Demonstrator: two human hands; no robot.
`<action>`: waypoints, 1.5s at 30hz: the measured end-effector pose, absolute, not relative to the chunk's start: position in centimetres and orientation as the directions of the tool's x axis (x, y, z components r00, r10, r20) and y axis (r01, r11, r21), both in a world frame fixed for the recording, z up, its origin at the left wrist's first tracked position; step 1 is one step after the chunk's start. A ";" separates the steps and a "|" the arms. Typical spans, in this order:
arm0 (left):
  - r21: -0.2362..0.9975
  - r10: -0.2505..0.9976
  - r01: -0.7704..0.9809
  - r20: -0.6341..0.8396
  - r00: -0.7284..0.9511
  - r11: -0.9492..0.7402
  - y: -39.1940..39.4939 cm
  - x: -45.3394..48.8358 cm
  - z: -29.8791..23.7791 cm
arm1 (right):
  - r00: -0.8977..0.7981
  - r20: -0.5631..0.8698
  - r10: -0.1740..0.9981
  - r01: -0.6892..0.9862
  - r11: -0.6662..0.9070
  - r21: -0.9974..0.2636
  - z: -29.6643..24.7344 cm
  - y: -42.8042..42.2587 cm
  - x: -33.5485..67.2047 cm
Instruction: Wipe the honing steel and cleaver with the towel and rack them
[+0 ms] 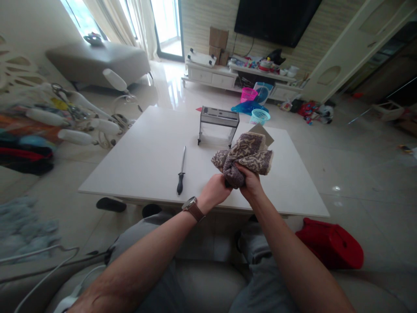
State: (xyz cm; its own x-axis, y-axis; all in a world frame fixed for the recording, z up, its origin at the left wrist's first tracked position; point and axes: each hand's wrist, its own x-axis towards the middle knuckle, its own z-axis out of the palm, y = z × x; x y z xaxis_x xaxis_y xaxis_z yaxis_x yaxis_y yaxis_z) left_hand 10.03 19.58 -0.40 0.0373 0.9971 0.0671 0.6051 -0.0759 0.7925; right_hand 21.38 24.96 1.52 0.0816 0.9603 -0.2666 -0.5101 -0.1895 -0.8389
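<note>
My two hands meet above the near edge of a white table (146,148). My right hand (250,182) is closed round a bunched brown patterned towel (244,156). A flat grey blade-like corner (263,132) pokes out behind the towel; the rest of it is hidden. My left hand (216,191), with a watch on its wrist, is a fist pressed against the towel's lower end. Something dark shows between its fingers and the cloth, and I cannot make it out. A honing steel with a black handle (181,169) lies on the table to the left of my hands.
A small metal rack (217,124) stands at the table's far middle. A red bag (329,243) lies on the floor at the right by my knee. Plastic baskets (259,115) and a TV cabinet are beyond the table. Clutter fills the left side.
</note>
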 end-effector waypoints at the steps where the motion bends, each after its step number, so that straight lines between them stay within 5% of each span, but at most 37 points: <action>1: 0.793 0.997 0.604 0.066 0.037 -0.075 19.6 10.0 -0.4 | 0.082 -0.270 0.959 -0.510 -0.193 -0.838 1.6 25.0 21.4; 45: 0.788 0.997 0.610 0.063 0.053 -0.083 19.6 10.0 -0.6 | 0.095 -0.263 0.960 -0.515 -0.178 -0.838 1.2 25.1 21.5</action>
State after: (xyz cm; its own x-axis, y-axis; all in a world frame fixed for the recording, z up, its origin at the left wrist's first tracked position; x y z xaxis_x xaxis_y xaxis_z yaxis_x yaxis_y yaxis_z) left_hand 10.00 19.62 -0.61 0.0532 0.9966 0.0632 0.6097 -0.0825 0.7884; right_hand 21.48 25.10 1.21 0.0953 0.9601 -0.2628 -0.5154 -0.1782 -0.8382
